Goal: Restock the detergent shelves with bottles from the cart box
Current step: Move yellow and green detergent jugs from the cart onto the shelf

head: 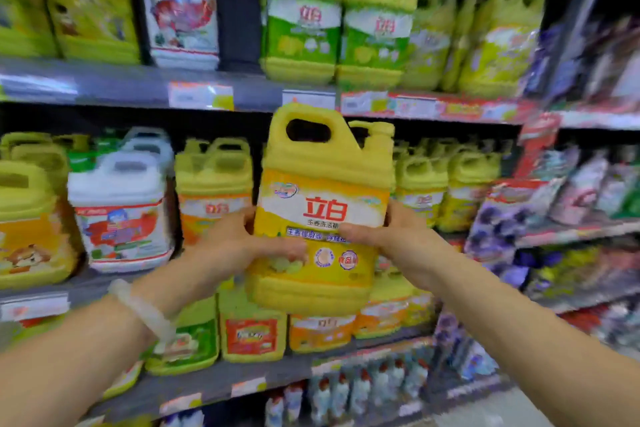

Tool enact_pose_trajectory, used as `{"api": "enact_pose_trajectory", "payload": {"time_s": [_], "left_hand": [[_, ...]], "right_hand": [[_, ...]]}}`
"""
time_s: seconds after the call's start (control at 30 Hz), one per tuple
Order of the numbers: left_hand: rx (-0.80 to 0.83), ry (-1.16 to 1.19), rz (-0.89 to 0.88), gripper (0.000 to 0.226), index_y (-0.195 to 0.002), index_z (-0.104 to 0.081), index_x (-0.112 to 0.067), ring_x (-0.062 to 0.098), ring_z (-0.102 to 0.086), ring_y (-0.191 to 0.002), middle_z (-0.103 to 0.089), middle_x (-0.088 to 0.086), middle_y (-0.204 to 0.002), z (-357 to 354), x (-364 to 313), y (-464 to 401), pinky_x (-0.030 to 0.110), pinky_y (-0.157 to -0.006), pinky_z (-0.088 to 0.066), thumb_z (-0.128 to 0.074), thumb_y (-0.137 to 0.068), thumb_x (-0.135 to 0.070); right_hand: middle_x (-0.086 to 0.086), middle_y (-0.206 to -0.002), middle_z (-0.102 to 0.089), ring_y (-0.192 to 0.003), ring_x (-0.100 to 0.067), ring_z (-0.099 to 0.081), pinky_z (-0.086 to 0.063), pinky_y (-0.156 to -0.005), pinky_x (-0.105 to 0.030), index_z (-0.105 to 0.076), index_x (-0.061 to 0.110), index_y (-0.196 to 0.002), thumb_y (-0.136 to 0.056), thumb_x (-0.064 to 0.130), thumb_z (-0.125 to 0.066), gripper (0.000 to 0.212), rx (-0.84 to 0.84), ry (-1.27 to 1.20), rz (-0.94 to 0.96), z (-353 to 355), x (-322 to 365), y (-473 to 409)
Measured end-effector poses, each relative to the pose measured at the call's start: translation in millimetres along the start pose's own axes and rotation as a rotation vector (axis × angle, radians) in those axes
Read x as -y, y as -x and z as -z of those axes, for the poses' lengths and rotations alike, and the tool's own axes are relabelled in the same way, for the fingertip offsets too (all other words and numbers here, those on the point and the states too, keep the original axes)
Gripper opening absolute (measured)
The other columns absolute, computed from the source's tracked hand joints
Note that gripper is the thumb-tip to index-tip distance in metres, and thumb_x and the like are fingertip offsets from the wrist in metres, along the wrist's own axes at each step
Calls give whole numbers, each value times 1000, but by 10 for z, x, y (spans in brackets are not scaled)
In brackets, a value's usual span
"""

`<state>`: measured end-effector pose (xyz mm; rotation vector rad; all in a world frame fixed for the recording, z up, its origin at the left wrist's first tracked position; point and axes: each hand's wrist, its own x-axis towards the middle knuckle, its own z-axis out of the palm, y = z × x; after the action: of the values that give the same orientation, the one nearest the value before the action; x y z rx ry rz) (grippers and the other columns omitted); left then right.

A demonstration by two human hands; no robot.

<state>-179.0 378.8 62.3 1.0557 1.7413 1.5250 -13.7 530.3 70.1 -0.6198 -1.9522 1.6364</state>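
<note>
A large yellow detergent jug (322, 184) with a handle on top and a red-lettered label is held upright in front of the middle shelf (104, 282). My left hand (239, 239) grips its left side with the thumb across the label. My right hand (391, 236) grips its right side, thumb on the front. The jug floats in the air, before a gap between an orange-labelled jug (213, 184) and a row of yellow jugs (446, 184). The cart box is out of view.
The top shelf (242, 90) carries green-labelled jugs (304, 17) and a white jug (180, 7). Another white jug (119, 208) stands at the left of the middle shelf. Lower shelves hold more jugs (252, 326) and small bottles (363, 388). Purple refill pouches (512, 218) fill the right bay.
</note>
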Motion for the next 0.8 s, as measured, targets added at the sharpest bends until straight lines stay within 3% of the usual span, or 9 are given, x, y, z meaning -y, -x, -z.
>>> {"api": "enact_pose_trajectory", "payload": {"time_s": [0.1,0.27,0.43,0.6,0.8], "left_hand": [[22,12,-89,74,-98,-67,-17,10,-73,-77,-76,-6,-83,-436,-396,-346,22,-62,-57,-95,-32,-33],[92,8,-204,78,-100,-69,-16,13,-73,-81,-76,-2,-87,-993,-965,-922,29,-73,-59,-94,-29,-37],[142,54,-350,39,-94,-70,-15,9,-73,-75,-76,-2,-85,-1391,-1484,-1613,22,-65,-58,-84,-57,-16],[112,90,-413,50,-107,-67,-13,17,-73,-85,-75,4,-96,-1618,-2106,-2498,33,-78,-58,-85,-61,-18],[71,73,-441,55,-111,-67,-6,18,-71,-89,-74,5,-100,-1942,-2482,-3451,33,-85,-56,-86,-61,-19]], "right_hand": [[-3,-111,-71,-100,-20,-69,-56,-84,-38,-59,13,-120,-54,19,-86,72,-62,-8,67,579,273,-23],[-6,-116,-69,-104,-26,-67,-53,-90,-44,-55,12,-126,-48,23,-92,87,-109,-15,151,1352,673,-206],[-6,-114,-70,-102,-24,-68,-57,-81,-38,-57,11,-124,-53,21,-78,75,-139,58,256,1995,1117,-585],[1,-105,-72,-87,-14,-71,-58,-68,-28,-59,20,-109,-57,22,-71,53,-228,113,385,2538,1647,-1267],[-6,-117,-66,-94,-21,-68,-57,-65,-30,-51,13,-125,-60,19,-73,68,-321,-29,471,3124,1763,-2171]]}}
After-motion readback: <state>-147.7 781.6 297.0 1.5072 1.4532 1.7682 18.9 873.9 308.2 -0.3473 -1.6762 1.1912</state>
